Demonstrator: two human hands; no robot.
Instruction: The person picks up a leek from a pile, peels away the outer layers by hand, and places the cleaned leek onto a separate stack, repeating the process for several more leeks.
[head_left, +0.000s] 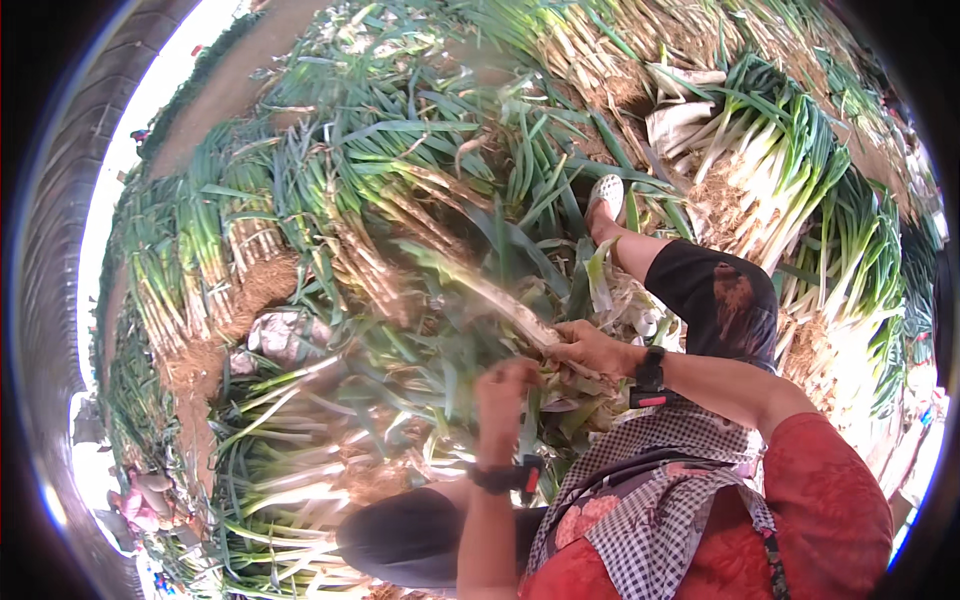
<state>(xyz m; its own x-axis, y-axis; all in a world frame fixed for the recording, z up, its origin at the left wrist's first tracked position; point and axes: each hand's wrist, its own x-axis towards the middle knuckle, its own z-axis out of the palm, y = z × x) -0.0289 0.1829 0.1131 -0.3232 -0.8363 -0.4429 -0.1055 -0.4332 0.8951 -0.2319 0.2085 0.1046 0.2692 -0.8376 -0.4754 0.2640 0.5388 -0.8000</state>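
A long, pale-stalked green onion [500, 298] slants up and left, its leafy end blurred by movement. My right hand [590, 350] grips it near the lower end, and some papery outer skin hangs below the fingers. Close beside it on the left is my left hand [505, 385], slightly blurred, with its fingers curled in; what they hold, if anything, is hidden. Beneath both hands lies a heap of stripped leaves and peelings [400, 415]. To the left of my left arm lie cleaned green onions [290, 480] with white stalks.
Untrimmed green onions [350, 240] lie ahead with brownish stalks. Bundles with white stalks [790, 190] stand along the right, past my bent leg [715, 300]. My shoe [606, 198] rests among the leaves. A ribbed wall curves up the left side.
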